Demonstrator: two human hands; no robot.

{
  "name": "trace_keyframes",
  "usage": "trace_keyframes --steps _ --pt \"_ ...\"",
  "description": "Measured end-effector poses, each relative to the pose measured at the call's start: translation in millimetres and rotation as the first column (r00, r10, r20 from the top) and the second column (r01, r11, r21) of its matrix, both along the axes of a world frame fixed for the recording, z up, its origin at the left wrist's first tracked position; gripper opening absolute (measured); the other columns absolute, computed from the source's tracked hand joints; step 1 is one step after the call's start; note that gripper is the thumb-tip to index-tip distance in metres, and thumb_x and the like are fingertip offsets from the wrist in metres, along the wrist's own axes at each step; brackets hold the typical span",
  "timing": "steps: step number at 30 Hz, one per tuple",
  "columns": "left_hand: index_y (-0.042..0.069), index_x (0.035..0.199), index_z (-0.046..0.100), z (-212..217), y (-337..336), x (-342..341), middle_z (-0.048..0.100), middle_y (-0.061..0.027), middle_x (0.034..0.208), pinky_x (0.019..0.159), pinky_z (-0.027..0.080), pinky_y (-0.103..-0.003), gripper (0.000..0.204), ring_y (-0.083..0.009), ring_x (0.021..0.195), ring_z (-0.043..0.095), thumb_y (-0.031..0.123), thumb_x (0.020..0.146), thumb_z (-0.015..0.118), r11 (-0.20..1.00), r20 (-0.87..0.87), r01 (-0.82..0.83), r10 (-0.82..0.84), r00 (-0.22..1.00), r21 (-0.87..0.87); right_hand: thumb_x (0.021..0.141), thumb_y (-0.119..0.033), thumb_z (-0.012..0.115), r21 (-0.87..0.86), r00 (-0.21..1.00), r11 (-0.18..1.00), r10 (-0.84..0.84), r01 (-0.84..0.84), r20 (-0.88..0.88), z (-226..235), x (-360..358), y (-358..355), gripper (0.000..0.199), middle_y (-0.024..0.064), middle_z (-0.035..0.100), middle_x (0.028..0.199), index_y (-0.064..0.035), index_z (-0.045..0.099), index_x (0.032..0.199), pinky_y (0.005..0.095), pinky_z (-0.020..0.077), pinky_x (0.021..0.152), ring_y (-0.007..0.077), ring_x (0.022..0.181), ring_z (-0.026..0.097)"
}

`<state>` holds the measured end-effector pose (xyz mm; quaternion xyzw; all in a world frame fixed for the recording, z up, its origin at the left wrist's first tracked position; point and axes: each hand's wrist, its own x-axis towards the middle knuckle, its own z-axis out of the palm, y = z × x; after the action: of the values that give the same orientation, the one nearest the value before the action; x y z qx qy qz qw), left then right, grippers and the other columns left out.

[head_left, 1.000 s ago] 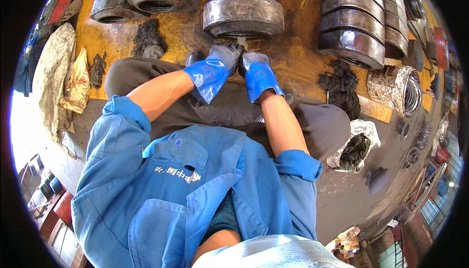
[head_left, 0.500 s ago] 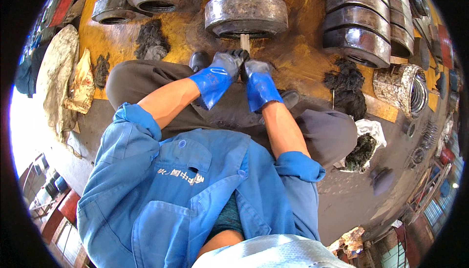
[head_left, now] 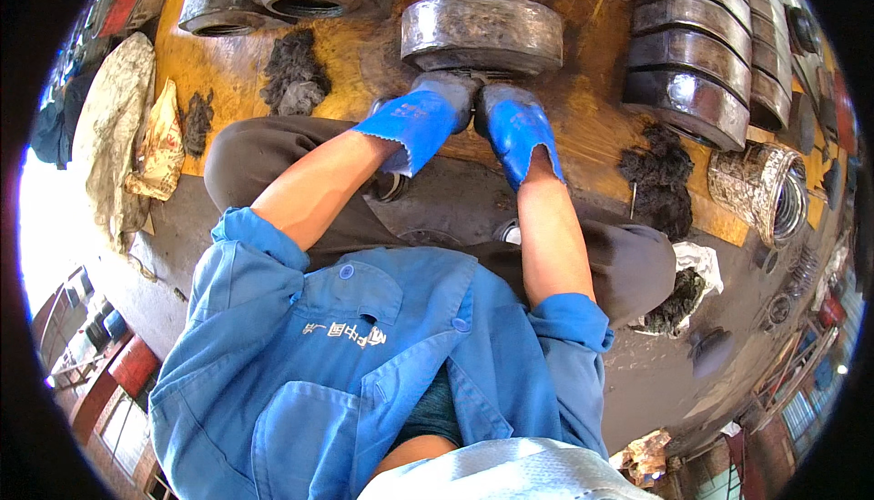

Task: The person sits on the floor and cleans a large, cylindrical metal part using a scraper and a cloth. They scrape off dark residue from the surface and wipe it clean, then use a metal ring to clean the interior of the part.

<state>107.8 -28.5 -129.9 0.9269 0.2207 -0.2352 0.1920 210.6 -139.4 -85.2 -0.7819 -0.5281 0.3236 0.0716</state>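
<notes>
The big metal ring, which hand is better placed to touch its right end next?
Probably the right hand: it is nearer the right end of the big metal ring, while the left hand is farther left. The gloved fingers are mostly hidden, so their grip is unclear.

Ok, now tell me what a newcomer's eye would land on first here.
Most likely the blue-cuffed gloves on the left grip and right grip, close together just below a thick metal ring at the picture's upper centre. Next, perhaps, the row of dark metal rings at upper right.
</notes>
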Motion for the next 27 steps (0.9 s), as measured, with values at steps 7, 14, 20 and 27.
trace_keyframes --steps 7,14,20,27 --pt "0.012 0.116 0.068 85 11 -9 0.069 -0.0191 0.114 0.092 0.052 -0.045 0.04 -0.0361 0.108 0.065 0.035 0.083 0.069 0.992 0.045 0.078 -0.074 0.996 -0.096 0.082 -0.012 0.058 0.265 0.996 0.96 -0.081 0.086 -0.028 -31 -1 -13 0.018 0.027 0.066 0.094 -0.0004 0.068 0.091 0.0494 0.0494 0.074 0.043 0.088 0.064" --pt "0.005 0.117 0.068 99 131 16 0.073 -0.0089 0.104 0.089 0.051 -0.033 0.038 -0.0206 0.097 0.067 0.036 0.095 0.065 0.87 0.56 -0.111 0.402 0.724 -0.481 0.081 -0.008 0.062 -0.107 0.971 0.982 0.171 -0.154 0.166 -24 -1 -8 0.019 0.0206 0.07 0.104 -0.0074 0.073 0.097 0.0422 0.0562 0.077 0.0342 0.093 0.07" --pt "0.007 0.126 0.065 24 132 48 0.071 -0.0056 0.114 0.095 0.049 -0.029 0.039 -0.0164 0.107 0.065 0.034 0.098 0.062 0.753 0.416 -0.196 0.538 0.733 -0.629 0.098 -0.031 0.035 -0.038 0.988 0.992 0.124 -0.121 0.093 -66 3 -11 0.044 0.0225 0.066 0.109 -0.0011 0.066 0.106 0.0498 0.0478 0.088 0.0415 0.101 0.063" --pt "0.006 0.107 0.07 -3 174 40 0.068 -0.0035 0.096 0.075 0.048 -0.029 0.026 -0.0127 0.086 0.061 0.027 0.092 0.067 0.669 0.249 -0.532 0.714 0.655 -0.519 0.103 -0.05 0.014 -0.405 0.969 0.9 -0.222 0.16 -0.111 -137 -8 12 0.071 0.0219 0.06 0.126 -0.0013 0.063 0.123 0.0502 0.0403 0.105 0.0402 0.119 0.057"
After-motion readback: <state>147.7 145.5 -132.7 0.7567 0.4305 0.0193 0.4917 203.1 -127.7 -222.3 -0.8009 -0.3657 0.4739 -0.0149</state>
